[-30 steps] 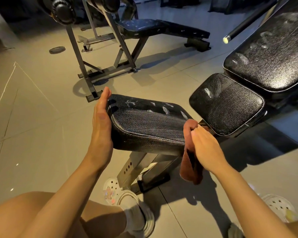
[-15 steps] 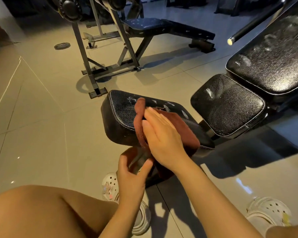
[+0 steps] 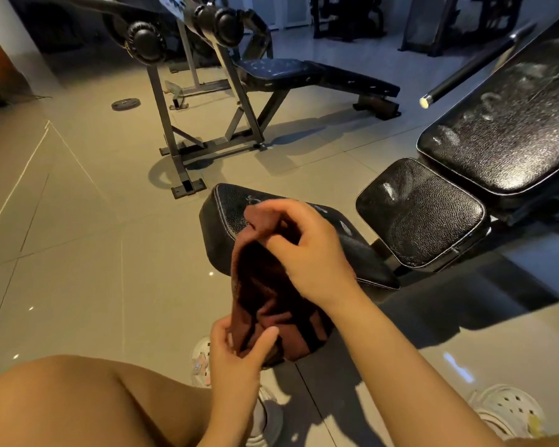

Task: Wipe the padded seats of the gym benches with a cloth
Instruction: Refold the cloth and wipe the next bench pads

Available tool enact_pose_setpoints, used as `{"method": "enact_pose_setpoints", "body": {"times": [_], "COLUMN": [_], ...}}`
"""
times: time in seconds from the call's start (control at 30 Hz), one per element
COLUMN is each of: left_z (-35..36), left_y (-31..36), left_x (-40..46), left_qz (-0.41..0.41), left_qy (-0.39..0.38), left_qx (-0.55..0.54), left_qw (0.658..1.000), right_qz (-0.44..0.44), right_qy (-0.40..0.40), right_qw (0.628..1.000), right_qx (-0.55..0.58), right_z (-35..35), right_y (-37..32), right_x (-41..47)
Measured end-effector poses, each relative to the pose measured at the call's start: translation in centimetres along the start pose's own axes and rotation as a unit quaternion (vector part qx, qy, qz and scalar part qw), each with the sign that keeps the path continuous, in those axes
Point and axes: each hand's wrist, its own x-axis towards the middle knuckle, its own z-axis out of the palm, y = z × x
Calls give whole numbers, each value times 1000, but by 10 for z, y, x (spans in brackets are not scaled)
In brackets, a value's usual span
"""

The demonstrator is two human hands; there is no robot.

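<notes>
Both hands, right hand [image 3: 307, 253] and left hand [image 3: 239, 353], pinch the cloth [image 3: 265, 291]; refold it flat, then press evenly across the pad [image 3: 229, 221].

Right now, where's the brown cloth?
In the head view, the reddish-brown wiping cloth hangs lower centre, held between both hands: right hand grips its top, left hand its bottom, in front of the small black padded seat.

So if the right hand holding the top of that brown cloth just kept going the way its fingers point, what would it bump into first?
Most likely the nearest black seat pad. The right hand pinches the top of the cloth with its fingers aimed up and left in the picture, across that pad's far end. Depth is unclear from one view; it might pass above.
</notes>
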Motion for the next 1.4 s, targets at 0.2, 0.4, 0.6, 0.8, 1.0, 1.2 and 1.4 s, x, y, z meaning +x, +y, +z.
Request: {"method": "enact_pose_setpoints", "body": {"times": [0.2,0.4,0.6,0.8,1.0,1.2,1.4], "left_z": [-32,-33,-36,-34,-30,-36,-55], "left_y": [18,57,79,87,83,92,128], "left_x": [3,-4,11,20,17,9,20], "left_qz": [89,213,331,270,166,248,331], "left_qy": [50,11,-77,-157,-167,-167,-131], "left_qx": [15,111,221,281,206,329,315], "left_qw": [995,971,914,907,950,896,880], "right_qz": [33,60,116,195,235,178,197], "right_qy": [32,68,66,101,-34,-9,-103], "right_qw": [998,995,960,970,970,935,951], "right_qx": [46,-32,-246,-108,-43,-305,-213], "right_z": [-61,-118,-155,-166,-170,-164,-165], "right_y": [-13,-27,-34,-13,-2,12,-4], "right_x": [-1,-16,-32,-49,-70,-73,-77]}}
